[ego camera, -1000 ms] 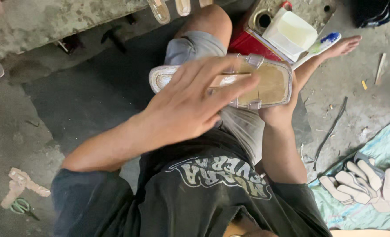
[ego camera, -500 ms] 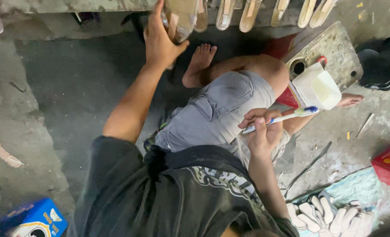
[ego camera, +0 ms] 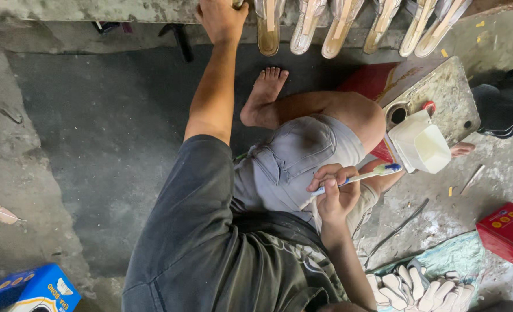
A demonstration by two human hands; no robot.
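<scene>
My left hand [ego camera: 220, 18] reaches up to the concrete ledge at the top and grips a shoe sole there, mostly hidden under the fingers. Beside it several tan shoe soles [ego camera: 320, 26] hang in a row over the ledge's edge. My right hand [ego camera: 332, 190] rests over my lap and holds a toothbrush [ego camera: 365, 175] with its bristle end pointing right. Just past the brush tip stands a cut white plastic container [ego camera: 421, 144] with pale glue inside.
I sit on a dark concrete floor with bare legs folded. A grey stone slab [ego camera: 441, 95] lies over a red box. Red box [ego camera: 508, 234] at right, blue box [ego camera: 34, 289] at bottom left, a pile of white cut pieces [ego camera: 421, 286] on teal cloth.
The sole that both hands held over my lap has been carried up to the ledge by my left hand. My right hand has taken up the toothbrush.
</scene>
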